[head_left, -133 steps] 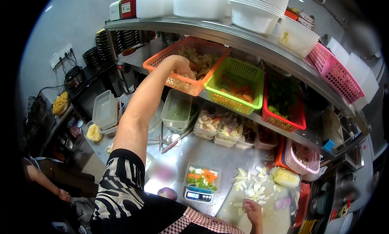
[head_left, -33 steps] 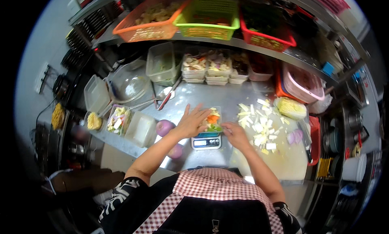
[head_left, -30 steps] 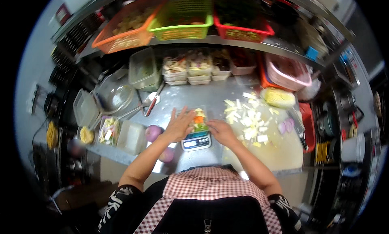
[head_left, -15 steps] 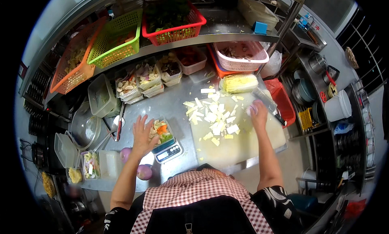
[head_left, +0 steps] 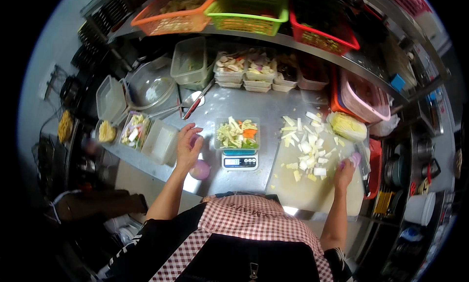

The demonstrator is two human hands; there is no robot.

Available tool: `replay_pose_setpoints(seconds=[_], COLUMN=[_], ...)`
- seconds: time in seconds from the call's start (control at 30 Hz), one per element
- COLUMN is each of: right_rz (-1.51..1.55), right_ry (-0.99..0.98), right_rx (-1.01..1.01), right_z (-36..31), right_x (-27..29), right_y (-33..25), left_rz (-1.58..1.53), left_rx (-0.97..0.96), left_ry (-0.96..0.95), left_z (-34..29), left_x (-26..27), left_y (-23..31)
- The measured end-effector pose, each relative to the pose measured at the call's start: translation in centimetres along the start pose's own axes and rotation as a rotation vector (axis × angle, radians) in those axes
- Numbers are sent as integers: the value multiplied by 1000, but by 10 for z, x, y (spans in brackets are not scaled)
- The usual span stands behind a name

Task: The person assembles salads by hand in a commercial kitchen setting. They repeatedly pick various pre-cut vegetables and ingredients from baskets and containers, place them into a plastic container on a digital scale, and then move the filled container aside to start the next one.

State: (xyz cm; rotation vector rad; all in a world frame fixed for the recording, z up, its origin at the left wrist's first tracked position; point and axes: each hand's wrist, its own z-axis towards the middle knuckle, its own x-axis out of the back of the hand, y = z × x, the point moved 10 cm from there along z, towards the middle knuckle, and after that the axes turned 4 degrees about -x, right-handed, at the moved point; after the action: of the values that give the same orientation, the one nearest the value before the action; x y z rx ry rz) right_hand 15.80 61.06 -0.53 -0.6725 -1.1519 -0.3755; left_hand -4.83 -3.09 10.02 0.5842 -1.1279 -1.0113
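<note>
My left hand (head_left: 186, 152) has its fingers and thumb curved round a purple onion (head_left: 195, 139), which it partly covers. Another purple onion (head_left: 199, 169) lies just below that hand. At the right, my right hand (head_left: 344, 174) holds a purple onion piece (head_left: 355, 158) over the right side of the cutting board (head_left: 286, 196). Chopped white and yellow cabbage (head_left: 308, 147) is scattered on the board. Between my hands, a clear tub of mixed cut vegetables (head_left: 237, 133) stands on a small digital scale (head_left: 240, 162).
A knife (head_left: 364, 177) lies along the board's right edge, near a half cabbage (head_left: 348, 126). Stacked tubs of cut vegetables (head_left: 230, 64) line the back. An empty white tray (head_left: 160, 141) and red-handled tongs (head_left: 196, 104) are on the left. Coloured baskets (head_left: 246, 20) sit on the overhead shelf.
My left hand has gone from above the vegetable tub to the onion left of it. The right hand still holds the onion piece. The whole view has swung to the left.
</note>
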Motion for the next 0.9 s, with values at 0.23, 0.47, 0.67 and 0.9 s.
replay_pose_setpoints(seconds=[0.23, 0.47, 0.67, 0.9], right_rz=[1055, 1177, 619, 608], right_ry=[-530, -949, -522, -515], right_rx=[-410, 73, 553, 539], right_z=[10, -48, -59, -60], right_x=[-34, 13, -17, -4], right_y=[-53, -362, -410, -408], left_rz=[-150, -213, -187, -129], left_rx=[22, 113, 105, 141], left_ry=[36, -28, 15, 11], left_z=[-22, -8, -16, -27], left_x=[-2, -7, 7, 13], left_y=[-38, -12, -19, -43])
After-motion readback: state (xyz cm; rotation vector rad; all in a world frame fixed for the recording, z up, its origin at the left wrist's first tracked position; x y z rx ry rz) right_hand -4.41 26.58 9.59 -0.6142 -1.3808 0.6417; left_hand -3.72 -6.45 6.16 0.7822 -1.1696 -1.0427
